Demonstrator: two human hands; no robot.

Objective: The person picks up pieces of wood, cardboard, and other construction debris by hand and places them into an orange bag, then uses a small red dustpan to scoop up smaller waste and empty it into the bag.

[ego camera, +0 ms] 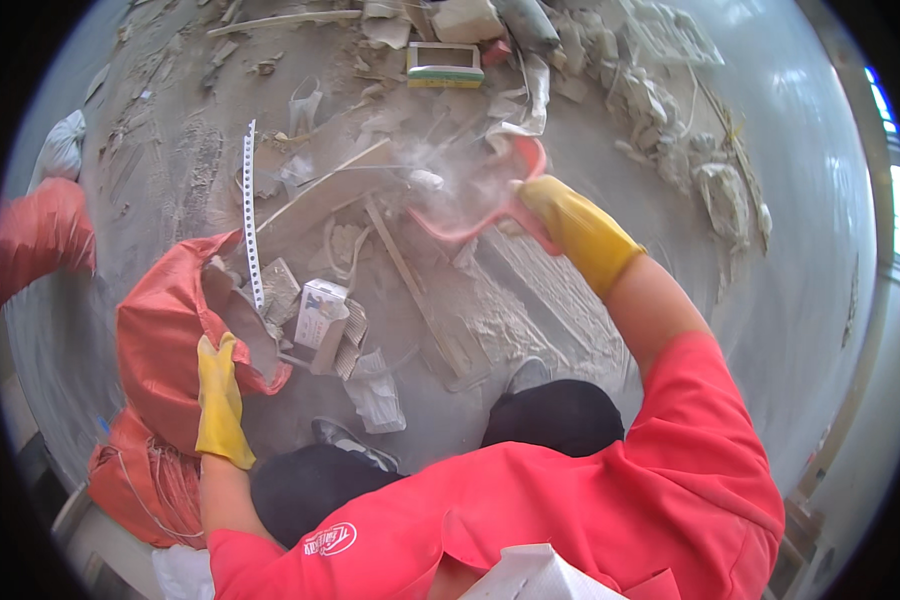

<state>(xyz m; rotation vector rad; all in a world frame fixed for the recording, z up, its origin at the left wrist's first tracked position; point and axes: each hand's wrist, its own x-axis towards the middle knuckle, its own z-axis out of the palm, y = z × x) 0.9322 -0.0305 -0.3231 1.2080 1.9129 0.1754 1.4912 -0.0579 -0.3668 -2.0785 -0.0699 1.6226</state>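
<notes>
In a yellow rubber glove, my right hand (562, 217) grips the handle of a red plastic dustpan (457, 232) held over the rubble, with pale dust rising around its mouth. My left hand (221, 390), gloved the same way, holds the rim of an orange woven sack (157, 322). The sack's mouth faces the debris; pale rubble shows inside. Beside that mouth lie a white perforated strip (250, 202), a small printed box (320, 311) and a piece of corrugated cardboard (351, 339). A wooden strip (412, 277) lies between the sack and the dustpan.
Broken plaster (645, 105) and debris lie at the top right, near an open-windowed carton (444, 79). A crumpled white wrapper (375, 394) is by my feet. Another orange sack (146, 480) stands behind the held one; more orange sacking (45, 232) and a white bag (61, 146) are at far left.
</notes>
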